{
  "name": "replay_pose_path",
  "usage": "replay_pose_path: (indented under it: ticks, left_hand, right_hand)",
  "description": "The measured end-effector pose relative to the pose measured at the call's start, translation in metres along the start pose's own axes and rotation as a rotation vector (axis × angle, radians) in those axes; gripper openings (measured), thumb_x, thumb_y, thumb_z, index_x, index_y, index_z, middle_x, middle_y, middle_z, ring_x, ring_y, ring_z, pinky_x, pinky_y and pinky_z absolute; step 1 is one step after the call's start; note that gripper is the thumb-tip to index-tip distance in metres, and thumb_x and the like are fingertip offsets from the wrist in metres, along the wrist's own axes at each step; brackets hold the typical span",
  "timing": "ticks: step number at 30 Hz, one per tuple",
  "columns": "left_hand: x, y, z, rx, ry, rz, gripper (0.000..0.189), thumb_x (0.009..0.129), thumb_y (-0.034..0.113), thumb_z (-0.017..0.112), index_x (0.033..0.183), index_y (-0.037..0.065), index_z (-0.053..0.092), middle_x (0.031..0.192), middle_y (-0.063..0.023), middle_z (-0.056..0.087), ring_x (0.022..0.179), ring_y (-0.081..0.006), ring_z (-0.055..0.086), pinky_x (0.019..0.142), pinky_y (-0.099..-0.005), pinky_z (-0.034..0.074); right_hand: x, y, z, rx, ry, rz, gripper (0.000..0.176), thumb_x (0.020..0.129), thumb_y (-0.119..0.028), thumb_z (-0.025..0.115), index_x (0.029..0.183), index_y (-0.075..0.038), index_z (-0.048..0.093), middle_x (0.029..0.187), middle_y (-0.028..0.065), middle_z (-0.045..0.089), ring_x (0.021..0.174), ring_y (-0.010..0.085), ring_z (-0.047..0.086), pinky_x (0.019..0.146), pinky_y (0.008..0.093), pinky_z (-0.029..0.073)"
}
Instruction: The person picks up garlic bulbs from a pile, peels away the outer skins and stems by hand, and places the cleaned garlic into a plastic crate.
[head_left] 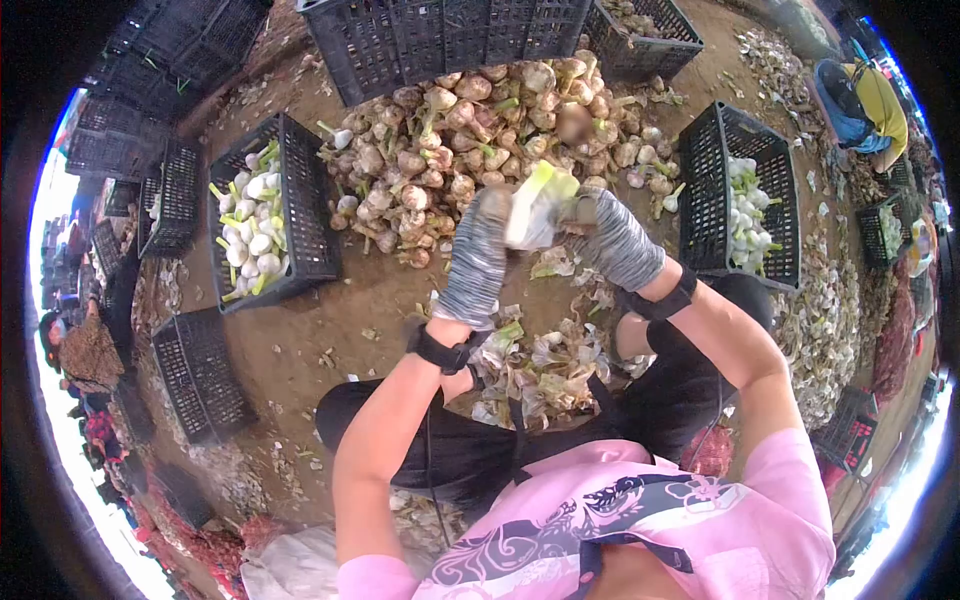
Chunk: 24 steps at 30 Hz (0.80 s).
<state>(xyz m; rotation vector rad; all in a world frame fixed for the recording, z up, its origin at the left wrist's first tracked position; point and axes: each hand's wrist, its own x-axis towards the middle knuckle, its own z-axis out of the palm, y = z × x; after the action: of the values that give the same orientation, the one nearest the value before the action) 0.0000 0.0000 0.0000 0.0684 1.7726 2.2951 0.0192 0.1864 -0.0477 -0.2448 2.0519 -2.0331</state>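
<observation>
My left hand (476, 255), in a grey striped glove, is closed around the left side of a pale garlic bulb (533, 215) with a short yellow-green stem. At its right side my right hand (612, 235), gloved alike, has its fingers closed on the bulb's leaves; the fingertips are blurred. Just beyond both hands lies a big heap of unpeeled garlic (430, 150) with brownish skins. Loose peeled skins (550, 370) are piled on the ground between my legs.
Black crates of white garlic stand at left (312, 215) and right (700, 200). A large black crate (440, 45) is behind the heap, with another crate (660, 55) beside it. An empty-looking crate (205, 380) sits lower left. Other people (880, 105) are at the edges.
</observation>
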Motion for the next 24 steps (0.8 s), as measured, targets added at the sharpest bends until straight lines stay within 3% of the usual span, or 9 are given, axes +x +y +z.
replay_pose_path:
  ticks: [2,4,5,7,9,11,15,17,24]
  left_hand:
    - [0.006,0.014,-0.013,-0.459,-0.216,-0.547,0.054,0.080,0.060,0.046,0.099,0.011,0.056,0.067,0.0010,0.057,0.048,-0.0085,0.050,0.041,-0.0210,0.041]
    - [0.008,0.012,-0.014,-0.571,-0.351,-0.541,0.051,0.082,0.055,0.048,0.101,0.008,0.055,0.077,-0.0033,0.057,0.058,-0.0097,0.053,0.047,-0.0206,0.043]
    - [0.010,0.012,-0.016,-0.664,-0.478,-0.531,0.049,0.083,0.050,0.050,0.102,0.005,0.053,0.086,-0.0076,0.056,0.067,-0.0108,0.055,0.052,-0.0201,0.046]
    - [0.014,0.000,-0.006,-0.192,-0.112,-0.291,0.043,0.079,0.041,0.061,0.100,0.004,0.055,0.088,-0.0067,0.056,0.070,-0.0114,0.055,0.059,-0.0221,0.046]
    - [0.007,0.007,-0.003,0.570,0.112,0.515,0.040,0.074,0.033,0.069,0.099,0.004,0.057,0.091,-0.0051,0.056,0.071,-0.0113,0.055,0.064,-0.0219,0.046]
    - [0.001,0.019,-0.002,0.730,0.076,0.439,0.034,0.073,0.019,0.071,0.099,0.003,0.058,0.094,-0.0044,0.058,0.078,-0.0111,0.056,0.072,-0.0231,0.046]
    - [-0.001,0.022,0.002,0.147,0.005,0.122,0.023,0.077,0.010,0.065,0.099,0.002,0.059,0.092,-0.0047,0.061,0.081,-0.0111,0.057,0.073,-0.0243,0.046]
    - [0.003,0.019,-0.007,0.069,-0.014,0.048,0.023,0.078,0.008,0.064,0.100,0.002,0.059,0.091,-0.0047,0.062,0.082,-0.0110,0.057,0.074,-0.0249,0.047]
    - [0.001,0.025,-0.021,0.049,-0.314,0.043,0.026,0.079,0.013,0.064,0.102,0.003,0.058,0.095,-0.0033,0.061,0.084,-0.0109,0.057,0.075,-0.0244,0.046]
  right_hand:
    - [0.002,-0.017,0.012,0.062,0.086,-0.099,0.013,0.076,-0.002,0.059,0.089,-0.003,0.059,0.082,0.0071,0.062,0.076,0.0151,0.059,0.070,0.0283,0.048]
    - [-0.006,-0.024,0.006,-0.105,0.126,-0.127,0.013,0.074,-0.002,0.061,0.088,-0.003,0.059,0.080,0.0061,0.062,0.075,0.0141,0.058,0.069,0.0273,0.048]
    - [-0.006,-0.028,0.007,-0.255,0.165,-0.165,0.014,0.073,-0.002,0.062,0.087,-0.004,0.060,0.079,0.0051,0.062,0.074,0.0131,0.058,0.067,0.0262,0.047]
    - [-0.002,-0.052,0.008,-0.422,0.163,-0.358,0.016,0.075,-0.005,0.060,0.091,-0.003,0.059,0.081,0.0051,0.062,0.074,0.0116,0.058,0.066,0.0266,0.047]
    - [-0.002,-0.057,0.007,0.188,0.122,-0.007,0.020,0.076,-0.007,0.056,0.095,-0.001,0.057,0.082,0.0083,0.062,0.077,0.0186,0.060,0.070,0.0279,0.047]
    - [-0.002,-0.064,0.018,0.108,0.206,0.149,0.023,0.077,-0.008,0.053,0.099,0.001,0.055,0.082,0.0084,0.061,0.080,0.0202,0.059,0.076,0.0290,0.045]
    - [-0.004,-0.066,0.023,-0.753,0.316,-0.509,0.028,0.079,-0.011,0.055,0.105,-0.001,0.054,0.090,0.0003,0.058,0.082,0.0083,0.054,0.073,0.0236,0.045]
    - [-0.006,-0.051,0.015,0.140,0.200,0.048,0.031,0.082,-0.016,0.054,0.108,0.001,0.052,0.093,0.0006,0.058,0.083,0.0106,0.057,0.072,0.0224,0.046]
    - [0.003,-0.061,-0.017,1.077,0.127,0.436,0.018,0.085,-0.017,0.046,0.091,-0.003,0.056,0.079,0.0071,0.060,0.061,0.0144,0.059,0.050,0.0257,0.049]
